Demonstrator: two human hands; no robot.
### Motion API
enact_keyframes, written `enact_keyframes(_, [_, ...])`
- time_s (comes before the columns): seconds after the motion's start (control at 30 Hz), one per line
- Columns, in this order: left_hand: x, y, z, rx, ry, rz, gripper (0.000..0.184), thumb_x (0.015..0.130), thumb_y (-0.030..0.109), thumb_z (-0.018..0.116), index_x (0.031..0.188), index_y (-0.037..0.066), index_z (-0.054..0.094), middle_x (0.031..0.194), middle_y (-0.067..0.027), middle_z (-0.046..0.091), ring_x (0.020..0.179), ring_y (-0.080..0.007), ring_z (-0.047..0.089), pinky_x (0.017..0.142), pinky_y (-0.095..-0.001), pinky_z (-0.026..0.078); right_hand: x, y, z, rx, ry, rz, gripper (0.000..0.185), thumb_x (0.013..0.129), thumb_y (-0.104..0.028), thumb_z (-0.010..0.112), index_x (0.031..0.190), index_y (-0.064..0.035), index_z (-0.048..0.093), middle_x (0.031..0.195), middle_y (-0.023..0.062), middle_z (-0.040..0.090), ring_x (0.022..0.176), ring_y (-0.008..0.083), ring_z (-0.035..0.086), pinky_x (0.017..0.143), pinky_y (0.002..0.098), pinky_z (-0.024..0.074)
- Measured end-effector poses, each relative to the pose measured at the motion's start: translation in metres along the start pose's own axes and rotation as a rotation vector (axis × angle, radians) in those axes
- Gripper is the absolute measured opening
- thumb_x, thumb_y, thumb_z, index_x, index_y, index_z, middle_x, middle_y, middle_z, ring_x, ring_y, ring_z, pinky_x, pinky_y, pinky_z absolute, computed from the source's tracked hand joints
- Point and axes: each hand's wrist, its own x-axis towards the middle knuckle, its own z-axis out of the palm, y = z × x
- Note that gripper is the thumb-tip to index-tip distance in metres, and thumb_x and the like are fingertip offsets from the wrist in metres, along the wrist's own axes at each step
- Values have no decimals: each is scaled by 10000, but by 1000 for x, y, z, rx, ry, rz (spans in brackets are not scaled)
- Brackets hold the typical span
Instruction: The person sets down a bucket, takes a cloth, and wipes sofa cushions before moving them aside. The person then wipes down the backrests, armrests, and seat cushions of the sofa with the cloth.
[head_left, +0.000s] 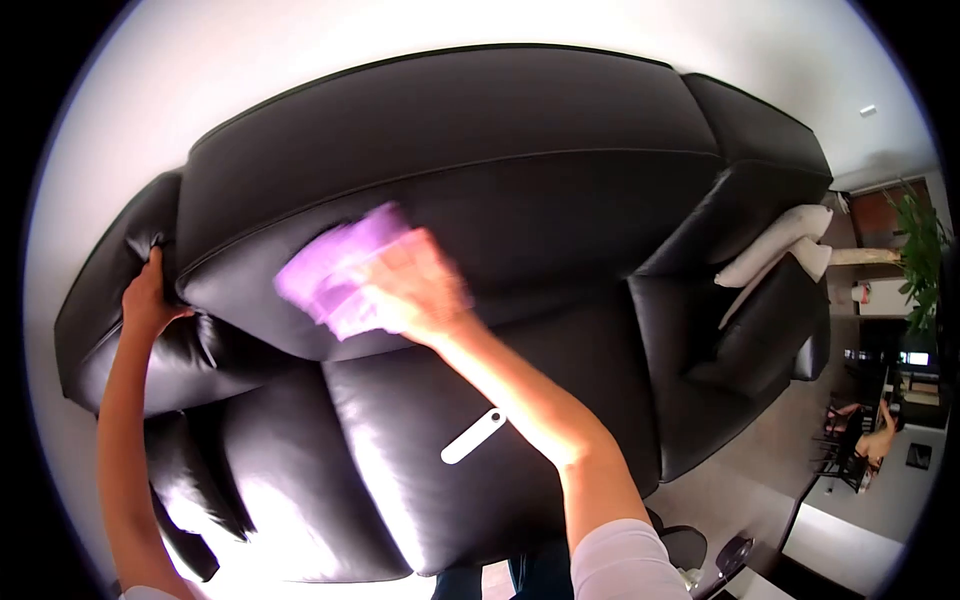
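A purple cloth [340,278] is bunched under my right hand [415,287], which presses it against the backrest [540,215] of a black leather sofa. Both the cloth and that hand are blurred by motion. On the left, my left hand [150,300] leans on the sofa's left section [115,320], its thumb and fingers apart. The leather creases around it, and some of its fingers are hidden. Below my right forearm, a slim white remote control [473,437] lies on the seat cushion [560,370].
Light cushions or a folded throw [775,245] rest on the sofa's right end. Farther right are a green plant [915,250] and a person [876,440] by a table. A pale wall [330,60] stands behind the sofa.
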Motion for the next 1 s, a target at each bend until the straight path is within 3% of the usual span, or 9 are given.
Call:
enact_keyframes(0.07, [4, 3, -8, 33, -27, -69, 1263, 428, 225, 944, 1461, -5, 254, 1169, -195, 607, 1064, -379, 600, 868, -432, 502, -40, 69, -23, -308, 783, -17, 408, 928, -335, 517, 1283, -143, 573, 1331, 94, 539, 1324, 296, 424, 1163, 572, 154])
enact_keyframes(0.1, [4, -14, 2, 14, 4, -21, 1283, 421, 213, 945, 1471, 0, 239, 1171, -197, 607, 1064, -380, 601, 874, -429, 500, -52, 84, -40, -658, 977, 163, 402, 918, -335, 545, 1218, -75, 610, 1296, 173, 552, 1312, 409, 415, 1150, 600, 161])
enact_keyframes(0.17, [1, -13, -3, 19, -19, -49, 1288, 420, 207, 946, 1474, 3, 234, 1171, -198, 607, 1066, -380, 600, 874, -429, 500, -71, 141, -58, -623, 1194, 319, 546, 951, -371, 503, 1324, 28, 492, 1442, 258, 400, 1391, 463, 281, 1159, 597, 128])
enact_keyframes(0.43, [6, -36, 15, 36, 33, 6, 1297, 411, 191, 946, 1476, 7, 228, 1206, -202, 592, 1080, -393, 587, 874, -433, 498, -110, 209, -134, -318, 1470, 731, 700, 988, -502, 370, 1414, 53, 362, 1438, 331, 352, 1363, 443, 311, 1133, 557, 193])
enact_keyframes(0.6, [6, -34, 7, 46, -3, -10, 1296, 415, 193, 946, 1477, 3, 226, 1225, -201, 586, 1088, -393, 584, 877, -432, 496, -134, 270, -112, 152, 1649, 870, 671, 991, -487, 330, 1390, 46, 413, 1412, 276, 435, 1290, 424, 415, 1101, 450, 302])
enact_keyframes(0.77, [4, -33, 3, 33, 6, -5, 1286, 419, 187, 945, 1475, -1, 236, 1245, -205, 582, 1097, -393, 584, 883, -431, 497, -164, 391, -8, 546, 1666, 483, 697, 994, -563, 325, 1384, 7, 420, 1407, 194, 462, 1277, 342, 462, 1093, 431, 340])
enact_keyframes(0.83, [6, -41, 7, 14, 37, 51, 1272, 424, 189, 943, 1471, -3, 245, 1245, -207, 583, 1096, -393, 586, 883, -431, 499, -170, 401, 17, 1195, 1616, 227, 617, 1009, -529, 362, 1371, -36, 446, 1375, 116, 492, 1218, 239, 503, 1063, 376, 393])
enact_keyframes(0.87, [5, -42, 9, 20, 34, 41, 1272, 424, 189, 943, 1471, -3, 245, 1245, -207, 583, 1096, -393, 586, 883, -431, 499, -170, 403, 28, 1203, 1610, 282, 591, 1004, -526, 374, 1353, -59, 470, 1359, 109, 509, 1196, 237, 517, 1059, 370, 400])
enact_keyframes(1.0, [2, -17, -8, -4, -44, -49, 1262, 442, 203, 938, 1473, -4, 240, 1215, -216, 592, 1094, -397, 583, 888, -436, 493, -148, 296, -25, 1615, 1549, 238, 650, 1013, -539, 309, 1393, -24, 427, 1413, 131, 471, 1276, 285, 468, 1107, 399, 343])
